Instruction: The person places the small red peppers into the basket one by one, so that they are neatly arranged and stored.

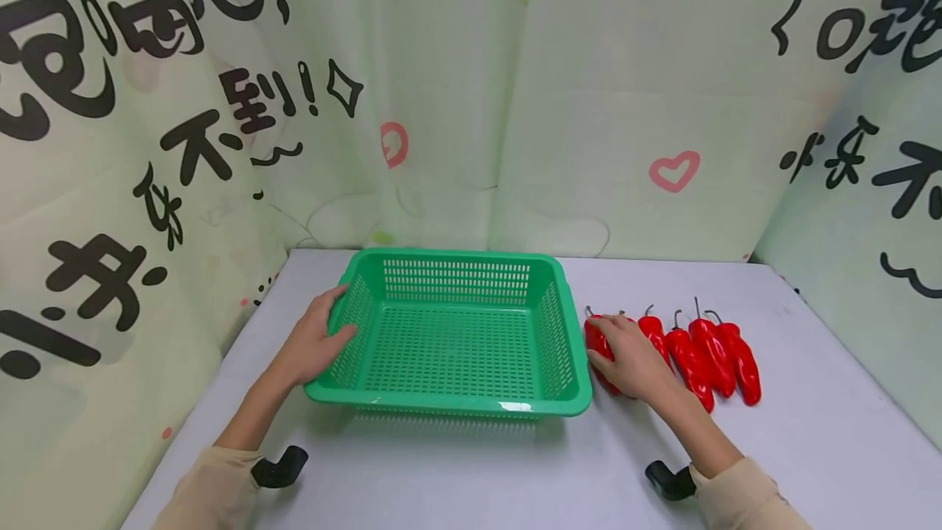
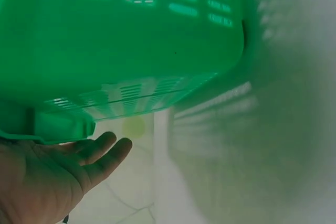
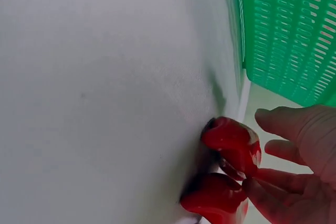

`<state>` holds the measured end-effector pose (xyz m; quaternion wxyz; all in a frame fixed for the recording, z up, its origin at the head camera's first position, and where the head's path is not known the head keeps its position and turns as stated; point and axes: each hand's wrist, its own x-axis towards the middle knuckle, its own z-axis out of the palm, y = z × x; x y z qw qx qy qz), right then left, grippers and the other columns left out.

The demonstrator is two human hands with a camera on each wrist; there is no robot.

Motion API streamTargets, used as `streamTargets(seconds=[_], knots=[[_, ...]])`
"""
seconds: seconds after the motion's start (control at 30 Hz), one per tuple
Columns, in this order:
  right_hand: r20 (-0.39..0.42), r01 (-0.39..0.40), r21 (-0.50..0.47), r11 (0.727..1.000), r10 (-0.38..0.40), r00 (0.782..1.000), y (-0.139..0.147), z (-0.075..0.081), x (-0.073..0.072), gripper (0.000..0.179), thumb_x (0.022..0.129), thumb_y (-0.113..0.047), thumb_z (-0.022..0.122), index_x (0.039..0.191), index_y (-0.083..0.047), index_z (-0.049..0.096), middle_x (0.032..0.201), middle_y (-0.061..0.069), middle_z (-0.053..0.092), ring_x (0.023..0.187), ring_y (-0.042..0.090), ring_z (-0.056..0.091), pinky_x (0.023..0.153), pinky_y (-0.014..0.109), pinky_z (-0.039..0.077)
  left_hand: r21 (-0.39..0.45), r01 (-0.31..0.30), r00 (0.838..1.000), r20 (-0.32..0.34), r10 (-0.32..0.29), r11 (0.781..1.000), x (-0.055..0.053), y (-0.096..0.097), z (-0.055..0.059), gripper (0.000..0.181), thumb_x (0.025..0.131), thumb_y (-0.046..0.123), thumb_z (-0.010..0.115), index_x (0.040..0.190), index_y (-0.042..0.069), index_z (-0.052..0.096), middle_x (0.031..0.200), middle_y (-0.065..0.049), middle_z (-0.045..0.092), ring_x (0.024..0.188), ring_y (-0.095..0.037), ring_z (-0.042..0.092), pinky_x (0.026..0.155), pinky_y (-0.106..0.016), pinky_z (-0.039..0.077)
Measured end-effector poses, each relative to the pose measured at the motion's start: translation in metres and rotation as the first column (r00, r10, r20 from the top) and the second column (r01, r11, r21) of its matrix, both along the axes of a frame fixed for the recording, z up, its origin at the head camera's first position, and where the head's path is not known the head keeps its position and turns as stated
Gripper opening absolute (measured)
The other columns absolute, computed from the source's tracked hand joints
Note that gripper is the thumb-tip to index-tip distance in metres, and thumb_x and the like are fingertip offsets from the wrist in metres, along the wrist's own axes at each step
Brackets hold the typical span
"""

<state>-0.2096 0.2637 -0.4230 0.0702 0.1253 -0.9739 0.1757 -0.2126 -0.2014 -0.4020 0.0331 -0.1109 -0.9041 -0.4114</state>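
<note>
A green plastic basket (image 1: 456, 405) stands on the white table in the head view, with slotted walls and nothing in it. My left hand (image 1: 316, 342) holds its left rim, thumb over the top; the left wrist view shows the fingers (image 2: 107, 161) extending below the rim. Beside the basket's right end, my right hand (image 1: 629, 354) is over the leftmost red peppers (image 1: 594, 338), partly covering them. In the right wrist view, its thumb stands apart from two glossy red peppers (image 3: 231, 142), while some fingers (image 3: 262, 195) touch or nearly touch them.
More long red peppers (image 1: 710, 350) with dark stems lie side by side to the right of my right hand. A pale printed curtain (image 1: 441, 105) closes off the back and sides of the white table (image 1: 412, 481). Black wrist mounts sit at both sleeves.
</note>
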Motion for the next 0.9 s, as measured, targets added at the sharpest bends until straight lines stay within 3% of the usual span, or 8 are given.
streamTargets(seconds=[0.1,0.3,0.57,0.9], knots=[[0.013,-0.003,0.005,1.0,0.003,1.0,-0.0017,-0.001,-0.0006,0.06,0.082,-0.011,0.081,0.135,0.007,0.059,0.134,0.033,0.056,0.121,0.052,0.055,0.083,0.059,0.059,-0.006,0.015,1.0,-0.006,-0.015,1.0,-0.0036,-0.0004,-0.0016,0.067,0.1,0.01,0.053,0.158,-0.005,0.024,0.16,-0.034,0.026,0.144,-0.05,0.033,0.113,-0.069,0.032],[0.037,0.002,-0.001,1.0,-0.002,0.999,-0.0027,0.001,-0.0007,0.058,0.082,-0.012,0.081,0.133,0.006,0.061,0.132,0.034,0.056,0.118,0.053,0.056,0.079,0.057,0.06,-0.059,0.079,0.996,-0.038,-0.081,0.995,-0.0078,-0.0011,-0.0036,0.067,0.099,0.005,0.05,0.159,-0.006,0.023,0.168,-0.028,0.005,0.153,-0.049,0.012,0.118,-0.068,0.021],[0.096,0.011,-0.07,0.997,-0.004,0.995,0.0015,0.0016,-0.0014,0.053,0.086,-0.015,0.078,0.133,0.004,0.062,0.116,0.027,0.064,0.103,0.044,0.061,0.07,0.048,0.062,-0.113,0.088,0.995,-0.044,-0.093,0.99,-0.0102,0.0021,-0.0031,0.067,0.097,0.004,0.051,0.158,-0.007,0.025,0.169,-0.027,0.003,0.153,-0.049,0.012,0.119,-0.066,0.021],[0.106,0.026,-0.115,0.993,-0.014,0.994,0.0011,-0.0008,-0.0009,0.055,0.085,-0.014,0.078,0.134,0.005,0.06,0.122,0.03,0.061,0.108,0.047,0.057,0.072,0.049,0.062,-0.136,0.062,0.997,-0.044,-0.069,0.989,-0.0069,0.0031,-0.0005,0.068,0.097,0.006,0.053,0.158,-0.007,0.025,0.169,-0.026,0.005,0.153,-0.049,0.015,0.118,-0.066,0.023]])
